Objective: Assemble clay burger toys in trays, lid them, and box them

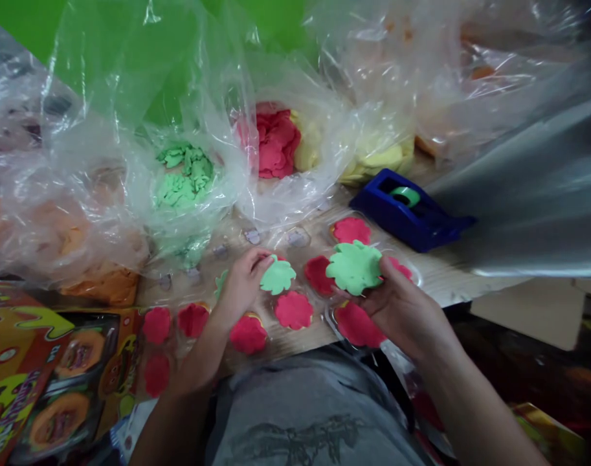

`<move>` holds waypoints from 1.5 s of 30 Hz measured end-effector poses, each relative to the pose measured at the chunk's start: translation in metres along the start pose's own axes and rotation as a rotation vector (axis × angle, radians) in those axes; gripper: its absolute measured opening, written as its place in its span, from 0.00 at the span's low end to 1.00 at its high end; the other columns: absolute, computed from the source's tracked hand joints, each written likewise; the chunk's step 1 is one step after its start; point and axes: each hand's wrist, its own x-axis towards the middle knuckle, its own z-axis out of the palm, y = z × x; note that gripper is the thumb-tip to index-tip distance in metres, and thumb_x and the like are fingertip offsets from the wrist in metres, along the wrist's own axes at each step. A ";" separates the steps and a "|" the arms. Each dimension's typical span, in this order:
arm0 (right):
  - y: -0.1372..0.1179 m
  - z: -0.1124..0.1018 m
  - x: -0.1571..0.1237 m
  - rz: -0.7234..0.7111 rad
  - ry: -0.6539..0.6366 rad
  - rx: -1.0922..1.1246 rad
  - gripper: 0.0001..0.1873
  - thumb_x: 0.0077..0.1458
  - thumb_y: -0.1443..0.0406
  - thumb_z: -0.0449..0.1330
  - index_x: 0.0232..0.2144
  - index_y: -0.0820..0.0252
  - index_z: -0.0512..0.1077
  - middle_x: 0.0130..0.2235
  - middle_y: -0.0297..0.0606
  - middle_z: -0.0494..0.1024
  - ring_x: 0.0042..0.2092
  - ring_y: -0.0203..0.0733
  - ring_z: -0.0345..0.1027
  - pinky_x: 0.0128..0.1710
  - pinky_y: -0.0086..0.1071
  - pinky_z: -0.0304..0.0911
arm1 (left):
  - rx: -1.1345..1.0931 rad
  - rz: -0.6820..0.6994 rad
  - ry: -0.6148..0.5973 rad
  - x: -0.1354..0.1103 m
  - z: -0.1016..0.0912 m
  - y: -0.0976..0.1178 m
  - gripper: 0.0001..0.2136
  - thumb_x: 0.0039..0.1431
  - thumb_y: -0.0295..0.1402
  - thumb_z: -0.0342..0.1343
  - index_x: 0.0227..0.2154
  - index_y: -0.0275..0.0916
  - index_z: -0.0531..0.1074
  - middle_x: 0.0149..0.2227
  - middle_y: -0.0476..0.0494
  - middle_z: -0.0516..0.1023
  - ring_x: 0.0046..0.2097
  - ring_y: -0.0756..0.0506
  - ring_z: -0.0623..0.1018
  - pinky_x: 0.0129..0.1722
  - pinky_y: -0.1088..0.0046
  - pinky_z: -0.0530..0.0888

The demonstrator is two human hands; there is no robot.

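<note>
Grey shirt [314, 414] fills the bottom edge, with both bare forearms rising from it toward the table [445, 278]. To the left of the left forearm lie orange printed boxes [33, 375].

Left hand [244, 285] is bent at the wrist with knuckles up. Its thumb and fingertips are closed in a pinch on the edge of the small leaf [278, 276], a pale green scalloped cut-out held just above the table. Right hand [402, 310] is palm up with the fingers curled halfway. It cups the large leaf [355, 266], which lies flat on the fingertips (a sliver of red shows beneath it). The two leaves are close but apart.

Around and under the hands lie red discs [294, 309]. I count about nine, some of them seated in a clear tray [300, 239], though blur makes the count loose.

Farther off, right of centre, sits one blue tape dispenser [409, 210] with a green roll [404, 194].

At the back stand clear bags:
- one of green leaves [183, 175]
- one of red pieces [276, 142]
- one of yellow pieces [377, 158]
- one of orange pieces [101, 278], at the left
</note>
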 end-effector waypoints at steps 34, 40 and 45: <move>0.002 -0.029 0.010 -0.350 0.090 -0.344 0.11 0.47 0.57 0.65 0.32 0.55 0.74 0.33 0.31 0.79 0.36 0.40 0.73 0.42 0.36 0.68 | 0.590 1.048 0.011 -0.071 0.031 -0.038 0.09 0.62 0.23 0.46 0.38 0.34 0.72 0.41 0.40 0.81 0.46 0.43 0.78 0.50 0.61 0.74; 0.003 -0.025 0.014 -0.280 -0.018 -0.477 0.17 0.43 0.56 0.66 0.36 0.55 0.71 0.28 0.29 0.79 0.29 0.36 0.72 0.34 0.31 0.68 | 0.629 0.971 0.142 -0.076 0.031 -0.041 0.06 0.60 0.30 0.53 0.37 0.35 0.72 0.41 0.38 0.80 0.46 0.43 0.77 0.49 0.62 0.74; 0.004 -0.018 0.021 -0.246 -0.251 -0.694 0.15 0.47 0.56 0.61 0.36 0.59 0.72 0.29 0.34 0.80 0.30 0.39 0.74 0.32 0.33 0.70 | 0.732 0.885 0.226 -0.078 0.033 -0.043 0.08 0.60 0.27 0.51 0.41 0.35 0.71 0.43 0.37 0.80 0.44 0.45 0.77 0.47 0.65 0.73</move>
